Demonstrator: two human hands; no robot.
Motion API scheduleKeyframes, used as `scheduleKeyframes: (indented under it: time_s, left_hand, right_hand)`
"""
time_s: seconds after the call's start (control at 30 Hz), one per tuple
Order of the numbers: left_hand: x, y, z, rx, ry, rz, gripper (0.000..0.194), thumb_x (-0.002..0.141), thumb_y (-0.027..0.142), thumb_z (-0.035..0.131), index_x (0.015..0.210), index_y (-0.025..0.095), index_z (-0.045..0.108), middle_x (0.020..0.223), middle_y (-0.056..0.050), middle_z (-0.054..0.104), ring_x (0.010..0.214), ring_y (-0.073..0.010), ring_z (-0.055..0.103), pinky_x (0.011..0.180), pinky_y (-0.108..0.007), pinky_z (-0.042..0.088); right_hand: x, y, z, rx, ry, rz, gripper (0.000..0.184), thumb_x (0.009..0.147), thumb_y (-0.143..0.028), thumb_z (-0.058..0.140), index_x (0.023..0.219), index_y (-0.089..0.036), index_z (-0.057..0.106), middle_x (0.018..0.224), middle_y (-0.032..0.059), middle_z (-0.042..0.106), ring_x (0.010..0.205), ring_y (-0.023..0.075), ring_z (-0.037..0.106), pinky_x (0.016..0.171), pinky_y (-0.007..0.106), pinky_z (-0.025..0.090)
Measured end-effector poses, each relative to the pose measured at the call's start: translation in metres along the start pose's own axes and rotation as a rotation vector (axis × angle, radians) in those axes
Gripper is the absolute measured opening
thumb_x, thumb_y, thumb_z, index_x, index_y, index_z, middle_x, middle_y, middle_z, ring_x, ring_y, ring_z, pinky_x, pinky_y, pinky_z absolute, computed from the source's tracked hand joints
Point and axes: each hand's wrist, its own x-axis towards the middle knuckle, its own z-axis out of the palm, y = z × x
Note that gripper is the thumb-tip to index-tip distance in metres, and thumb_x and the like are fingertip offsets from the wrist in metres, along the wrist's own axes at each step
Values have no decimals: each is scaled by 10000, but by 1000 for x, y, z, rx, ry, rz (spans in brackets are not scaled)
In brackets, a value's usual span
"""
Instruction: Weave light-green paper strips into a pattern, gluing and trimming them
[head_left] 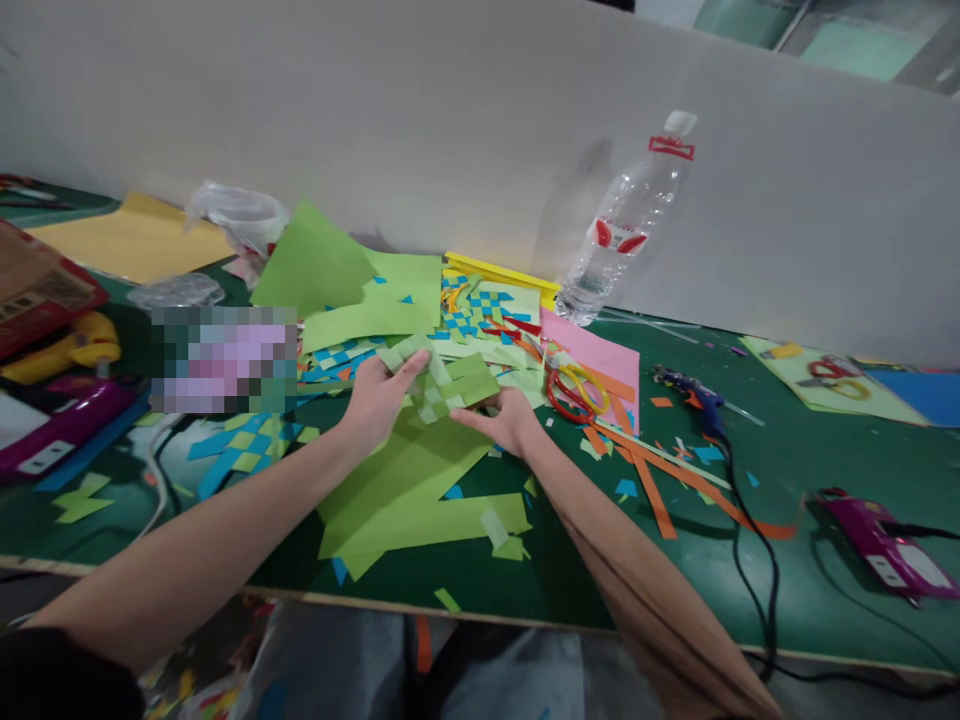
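A woven piece of light and darker green paper strips [431, 385] is held up between my two hands above the table. My left hand [379, 395] pinches its left edge, thumb on top. At its lower right, my right hand [506, 415] grips the strips between thumb and fingers. Sheets of green paper [420, 465] lie beneath. Behind the piece are blue-and-green checkered weaves [480, 310]. Scissors with red and yellow handles [577, 390] rest right of my right hand, partly over a pink sheet [611, 350].
A plastic bottle [630, 220] stands tilted at the back near the wall. On the right lie a glue gun [690, 395] with a black cable and a magenta power strip [885, 540]. Orange strips [649, 480] and scraps spread rightward. A yellow glue gun [67, 350] lies far left.
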Motion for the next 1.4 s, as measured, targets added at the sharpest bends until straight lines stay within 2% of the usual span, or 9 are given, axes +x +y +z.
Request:
scheduleKeyframes:
  time_s: [0.13,0.3,0.67,0.77,0.9,0.97,1.03,1.17,1.4]
  left_hand:
    - [0,-2,0,-52,-11,-12,353,706,463,740,896,166,718,857,-70,719,786,-184,657,675,-281,529]
    - [0,1,0,-10,-29,-38,361,732,489,702,862,153,712,843,-63,717,758,-178,660,717,-308,548]
    - [-1,6,2,56,-158,-95,413,669,447,771,973,172,718,961,-81,732,845,-201,678,802,-346,553]
    - [1,6,0,129,-123,-66,398,671,462,762,939,169,724,923,-78,739,802,-205,683,768,-336,549]
    - [2,7,-4,368,-72,81,317,730,472,702,829,171,727,772,-56,733,709,-217,674,653,-299,509]
    - [1,8,-5,487,-74,178,307,764,475,662,781,174,722,702,-45,715,661,-210,654,601,-282,470]
    - [-1,9,-5,544,-101,250,307,781,475,635,774,181,723,695,-37,708,628,-194,631,574,-268,441]
    - [-6,12,-1,598,-158,326,271,773,449,616,753,201,723,649,-13,684,572,-167,581,556,-257,414]
    - [-7,15,1,578,-200,317,285,778,462,577,704,209,688,613,-1,650,545,-156,526,529,-254,400]
  right_hand:
    - [-1,-3,3,45,18,41,321,714,-450,711,872,-172,733,933,78,749,888,234,699,775,345,552]
    - [6,5,-1,-17,167,24,347,713,-516,670,653,-177,627,715,46,720,684,176,660,652,294,523]
    - [8,4,-9,22,311,-8,334,754,-523,616,715,-195,564,684,25,687,627,162,628,621,275,485]
    - [5,2,-8,-107,335,-44,329,789,-516,589,709,-196,583,688,25,683,658,173,632,671,289,482]
    - [1,1,-6,-500,459,-169,367,849,-514,535,661,-201,578,642,35,635,642,181,590,697,319,452]
    - [-1,0,-6,-671,477,-300,321,896,-457,495,748,-196,610,739,61,656,752,199,601,770,336,446]
    - [-2,-1,-6,-813,442,-458,234,926,-368,477,919,-199,639,951,83,680,955,213,595,904,359,414]
    - [-6,-5,-1,-1042,364,-672,242,930,-271,492,1136,-243,615,1304,61,574,1253,217,456,1105,408,277]
    - [-6,-5,3,-1128,333,-706,290,917,-251,513,1192,-274,601,1435,13,474,1382,217,321,1181,467,197]
